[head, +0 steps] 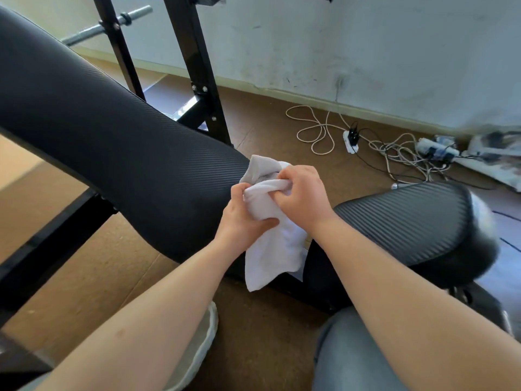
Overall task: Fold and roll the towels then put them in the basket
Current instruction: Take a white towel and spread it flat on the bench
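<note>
**Towel rolled in the air, no basket in sight**

Towel count in view: one, white, held between the two pads of a weight bench and resting on neither (the lower end hangs loose towards the floor). The left hand grips the middle of the cloth, thumb pressed across the front, probably to steady the body of it. The right hand has its fingers curled tight over the bunched upper edge, which looks like the start of a roll being turned downward. Working in the air leaves the tail free to be drawn up.

Two hands, both full of the same towel. Two padded surfaces: the long backrest pad on the left and the seat pad on the right. One barbell lies on the rack behind. One power strip lies among looped cables by the wall. Baskets seen: none, so the drop-off point cannot be judged.
</note>
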### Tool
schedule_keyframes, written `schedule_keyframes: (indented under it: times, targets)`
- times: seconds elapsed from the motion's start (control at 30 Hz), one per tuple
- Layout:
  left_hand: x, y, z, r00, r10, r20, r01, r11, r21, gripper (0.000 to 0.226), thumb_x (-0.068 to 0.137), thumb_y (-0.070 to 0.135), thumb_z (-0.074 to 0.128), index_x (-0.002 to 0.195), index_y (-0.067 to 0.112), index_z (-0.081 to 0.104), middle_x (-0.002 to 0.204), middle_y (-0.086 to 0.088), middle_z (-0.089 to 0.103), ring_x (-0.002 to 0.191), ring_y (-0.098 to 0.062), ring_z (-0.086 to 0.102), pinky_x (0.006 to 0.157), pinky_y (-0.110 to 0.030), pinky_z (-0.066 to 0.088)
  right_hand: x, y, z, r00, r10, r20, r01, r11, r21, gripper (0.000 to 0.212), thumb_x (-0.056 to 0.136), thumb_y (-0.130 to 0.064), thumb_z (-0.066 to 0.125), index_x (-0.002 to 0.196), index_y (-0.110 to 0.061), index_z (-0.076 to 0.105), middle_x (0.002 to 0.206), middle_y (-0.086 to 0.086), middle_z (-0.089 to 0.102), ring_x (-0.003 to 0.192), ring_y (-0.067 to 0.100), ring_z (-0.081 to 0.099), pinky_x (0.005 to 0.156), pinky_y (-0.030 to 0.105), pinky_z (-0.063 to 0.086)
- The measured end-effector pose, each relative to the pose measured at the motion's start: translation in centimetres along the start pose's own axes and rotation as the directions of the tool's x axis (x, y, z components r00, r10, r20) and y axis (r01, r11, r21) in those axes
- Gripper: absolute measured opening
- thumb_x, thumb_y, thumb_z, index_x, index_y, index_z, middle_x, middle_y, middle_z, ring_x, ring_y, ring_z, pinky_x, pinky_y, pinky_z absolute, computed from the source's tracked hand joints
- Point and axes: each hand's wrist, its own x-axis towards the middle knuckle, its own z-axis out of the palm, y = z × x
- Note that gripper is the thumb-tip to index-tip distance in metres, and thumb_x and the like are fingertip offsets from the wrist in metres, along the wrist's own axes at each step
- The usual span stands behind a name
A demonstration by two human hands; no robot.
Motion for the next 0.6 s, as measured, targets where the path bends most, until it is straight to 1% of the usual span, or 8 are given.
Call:
schedule_keyframes:
  times: [0.1,0.17,0.23,0.3,0.37,0.43,0.5,0.6]
  targets:
    - [-0.3,0.5,0.0,0.998,-0.056,-0.029,0.052,0.99,-0.134,0.109,0.065,0.044,0.094,0.148,0.035,0.024,0.111,0.014,0.058,0.1,-0.002,0.06,0.076,-0.02,0.049,-0.2,0.9,0.7,0.976,0.148,0.157,-0.124,0.98,-0.153,0.043,0.079,-0.05,0.071,0.112,-0.028,0.056,0.109,-0.001,0.051,0.116,0.027,0.047,0.1,0.036,0.038]
    - [0.0,0.3,-0.1,0.99,-0.132,0.059,0.141,0.97,-0.199,0.114,0.06,0.046,0.096,0.152,0.033,0.03,0.119,0.01,0.062,0.109,-0.01,0.063,0.09,-0.03,0.054,-0.5,1.0,0.5,0.919,0.319,0.233,-0.3,0.947,-0.115,0.07,0.079,-0.055,0.073,0.138,-0.028,0.046,0.136,0.004,0.041,0.131,0.029,0.037,0.113,0.044,0.035]
    - [-0.1,0.5,-0.2,0.976,-0.158,0.151,0.176,0.978,-0.116,0.099,0.055,0.051,0.093,0.141,0.033,0.048,0.127,0.006,0.061,0.116,-0.016,0.062,0.096,-0.041,0.056,-0.9,0.7,0.6,0.858,0.415,0.305,-0.427,0.904,-0.027,0.093,0.071,-0.062,0.078,0.148,-0.033,0.035,0.153,0.002,0.025,0.139,0.029,0.033,0.113,0.049,0.04]
    - [-0.6,1.0,-0.3,0.957,-0.161,0.241,0.181,0.982,-0.062,0.095,0.054,0.05,0.086,0.14,0.035,0.047,0.135,0.002,0.05,0.121,-0.019,0.056,0.1,-0.043,0.053,-1.3,0.2,0.8,0.834,0.445,0.327,-0.467,0.884,-0.01,0.108,0.059,-0.067,0.082,0.148,-0.035,0.031,0.153,-0.002,0.021,0.136,0.026,0.038,0.107,0.05,0.048]
    - [-1.0,1.4,-0.4,0.912,-0.148,0.382,0.251,0.939,-0.236,0.082,0.066,0.029,0.074,0.14,0.035,0.04,0.134,-0.003,0.052,0.124,-0.023,0.056,0.101,-0.042,0.052,-1.5,0.2,0.6,0.857,0.431,0.283,-0.463,0.884,0.057,0.105,0.056,-0.058,0.087,0.145,-0.032,0.037,0.146,0.0,0.034,0.129,0.021,0.047,0.102,0.045,0.053]
    - [-1.1,1.4,-0.3,0.872,-0.159,0.462,0.34,0.876,-0.341,0.066,0.076,0.011,0.06,0.136,0.033,0.042,0.128,-0.007,0.06,0.121,-0.026,0.06,0.098,-0.048,0.055,-1.6,0.5,0.0,0.878,0.404,0.257,-0.451,0.878,0.162,0.088,0.06,-0.041,0.09,0.136,-0.028,0.048,0.133,-0.002,0.049,0.12,0.016,0.055,0.093,0.034,0.056]
    - [-1.3,1.1,0.1,0.909,-0.157,0.387,0.284,0.912,-0.297,0.048,0.087,0.007,0.059,0.127,0.032,0.048,0.121,-0.007,0.066,0.112,-0.025,0.066,0.093,-0.054,0.058,-1.5,0.4,-0.9,0.855,0.414,0.311,-0.488,0.846,0.216,0.069,0.073,-0.025,0.085,0.133,-0.026,0.051,0.125,-0.003,0.055,0.114,0.014,0.057,0.085,0.027,0.051]
    - [-1.6,1.6,1.1,0.972,-0.098,0.215,0.143,0.967,-0.209,0.029,0.093,0.023,0.069,0.118,0.028,0.055,0.11,0.0,0.067,0.1,-0.016,0.068,0.088,-0.042,0.061,-0.5,0.2,-2.1,0.838,0.457,0.297,-0.507,0.854,0.117,0.048,0.082,-0.026,0.073,0.127,-0.021,0.056,0.122,0.002,0.061,0.113,0.022,0.06,0.093,0.038,0.052]
